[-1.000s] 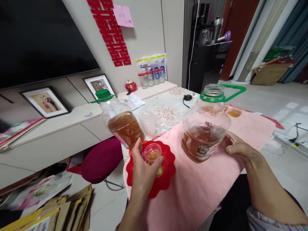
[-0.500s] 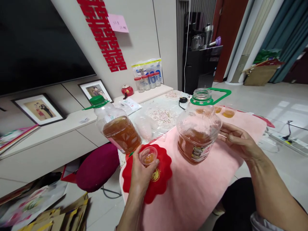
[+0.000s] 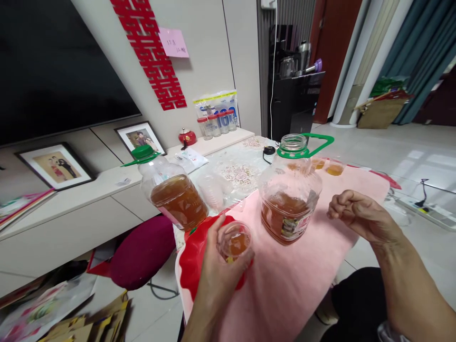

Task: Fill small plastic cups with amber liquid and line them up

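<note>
Loosely, the left hand [image 3: 218, 270] rings a cup [image 3: 238, 241], the right hand [image 3: 361, 216] curled.

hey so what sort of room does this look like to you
Most likely a living room in a home: there's a big dark screen on the wall, a long low cabinet below it, and two framed photos on top of the cabinet.
</note>
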### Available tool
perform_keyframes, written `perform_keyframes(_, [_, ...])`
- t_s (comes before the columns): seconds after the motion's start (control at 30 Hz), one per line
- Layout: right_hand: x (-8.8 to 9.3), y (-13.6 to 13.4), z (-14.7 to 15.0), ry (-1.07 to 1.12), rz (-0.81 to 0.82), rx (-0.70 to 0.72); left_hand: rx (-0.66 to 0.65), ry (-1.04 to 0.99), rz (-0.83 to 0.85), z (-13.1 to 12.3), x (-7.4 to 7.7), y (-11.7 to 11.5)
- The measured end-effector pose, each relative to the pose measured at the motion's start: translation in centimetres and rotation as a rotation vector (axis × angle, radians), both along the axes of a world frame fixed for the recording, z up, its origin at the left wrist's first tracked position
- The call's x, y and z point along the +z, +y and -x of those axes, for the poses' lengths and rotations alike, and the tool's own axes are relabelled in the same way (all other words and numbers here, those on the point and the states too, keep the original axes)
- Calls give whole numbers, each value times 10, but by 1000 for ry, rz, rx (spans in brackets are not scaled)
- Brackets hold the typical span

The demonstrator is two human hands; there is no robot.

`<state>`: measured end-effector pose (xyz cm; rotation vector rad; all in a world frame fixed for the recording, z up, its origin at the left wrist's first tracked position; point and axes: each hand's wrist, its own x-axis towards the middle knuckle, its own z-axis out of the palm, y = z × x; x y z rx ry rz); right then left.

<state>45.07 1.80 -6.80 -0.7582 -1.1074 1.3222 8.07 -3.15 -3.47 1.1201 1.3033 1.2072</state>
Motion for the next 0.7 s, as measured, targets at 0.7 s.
perform_keyframes(0.7, [7,-28,73,-268,212,697,-343,83,145,-73,-24,-37])
